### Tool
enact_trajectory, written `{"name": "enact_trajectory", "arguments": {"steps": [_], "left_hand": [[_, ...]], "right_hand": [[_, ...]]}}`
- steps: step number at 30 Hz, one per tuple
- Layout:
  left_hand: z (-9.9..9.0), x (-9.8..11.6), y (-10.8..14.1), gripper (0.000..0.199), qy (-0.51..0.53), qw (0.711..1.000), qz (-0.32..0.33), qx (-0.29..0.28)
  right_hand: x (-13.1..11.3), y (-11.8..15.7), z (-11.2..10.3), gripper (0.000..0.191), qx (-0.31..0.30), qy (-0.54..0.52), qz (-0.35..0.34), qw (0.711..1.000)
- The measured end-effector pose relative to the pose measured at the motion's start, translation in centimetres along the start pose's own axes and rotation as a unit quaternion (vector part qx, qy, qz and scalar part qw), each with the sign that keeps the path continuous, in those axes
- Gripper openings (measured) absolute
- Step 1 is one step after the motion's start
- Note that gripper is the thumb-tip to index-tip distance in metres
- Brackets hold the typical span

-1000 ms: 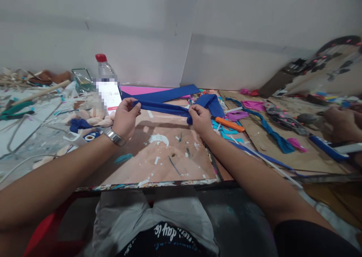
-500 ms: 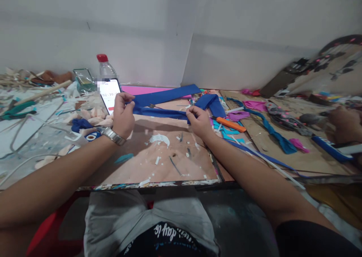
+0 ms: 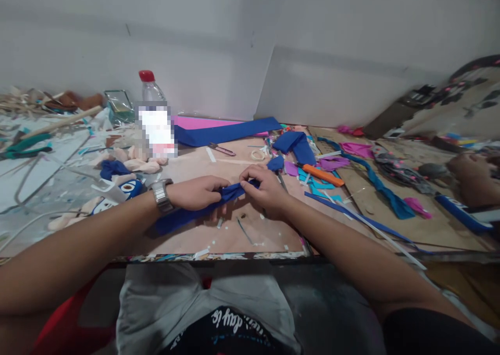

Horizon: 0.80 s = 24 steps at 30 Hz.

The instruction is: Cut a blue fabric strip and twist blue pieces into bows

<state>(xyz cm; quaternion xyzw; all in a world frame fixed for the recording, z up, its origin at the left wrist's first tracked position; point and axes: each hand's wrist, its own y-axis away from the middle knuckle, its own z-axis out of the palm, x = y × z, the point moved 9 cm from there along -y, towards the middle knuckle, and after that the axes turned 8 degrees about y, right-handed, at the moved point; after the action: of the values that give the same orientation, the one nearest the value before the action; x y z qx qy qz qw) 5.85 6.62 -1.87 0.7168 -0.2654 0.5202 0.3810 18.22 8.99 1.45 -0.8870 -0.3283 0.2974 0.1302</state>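
Blue fabric strip (image 3: 187, 218) held low over the near part of the tan work board (image 3: 269, 238), running obliquely from lower left up to the right; whether its free left end touches the board cannot be told. Left hand (image 3: 197, 192): palm down over the strip, thumb and fingers pinching it, some fingertips visible beneath. Right hand (image 3: 267, 191): thumb and bent fingers pressed together on the strip's right end. Hands near each other; the short length between them is bunched into folds, whereas the portion left of the left hand is wider and flatter. Wristwatch (image 3: 161, 196) on left wrist. Behind the hands: second blue strip (image 3: 230, 135), lying partly across a pink sheet (image 3: 203, 122); small snips (image 3: 222, 150) just in front of it. Right of the right hand: folded blue piece (image 3: 295, 147) and orange cutter (image 3: 322, 175), the latter among turquoise scraps. Rear left: blurred phone (image 3: 157, 131), propped before a red-capped bottle (image 3: 153, 90). Far right: a co-worker's hand (image 3: 471, 170), grip unclear, near a blue-and-white tool (image 3: 461, 213).
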Motion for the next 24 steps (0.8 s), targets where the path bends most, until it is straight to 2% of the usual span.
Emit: {"name": "enact_trajectory", "arguments": {"steps": [3, 6, 12, 20, 24], "left_hand": [[0.6, -0.9, -0.2, 0.022, 0.114, 0.993, -0.021, -0.025], [0.7, -1.6, -0.3, 0.028, 0.187, 0.981, -0.040, -0.028], [0.6, -1.9, -0.6, 0.020, 0.190, 0.980, -0.042, -0.024], [1.6, -2.2, -0.5, 0.033, 0.190, 0.979, -0.040, -0.069], [1.4, -2.2, -0.5, 0.016, 0.216, 0.974, -0.056, -0.048]], "right_hand": [[-0.2, 0.0, 0.1, 0.014, -0.003, 0.008, -0.011, 1.000], [-0.2, 0.0, 0.1, 0.014, 0.000, 0.016, -0.015, 1.000], [0.1, 0.0, 0.4, 0.012, -0.012, 0.023, -0.013, 1.000], [0.0, 0.1, 0.8, 0.011, -0.022, 0.026, -0.026, 0.999], [-0.5, 0.2, 0.8, 0.010, -0.026, 0.016, -0.040, 0.999]]}}
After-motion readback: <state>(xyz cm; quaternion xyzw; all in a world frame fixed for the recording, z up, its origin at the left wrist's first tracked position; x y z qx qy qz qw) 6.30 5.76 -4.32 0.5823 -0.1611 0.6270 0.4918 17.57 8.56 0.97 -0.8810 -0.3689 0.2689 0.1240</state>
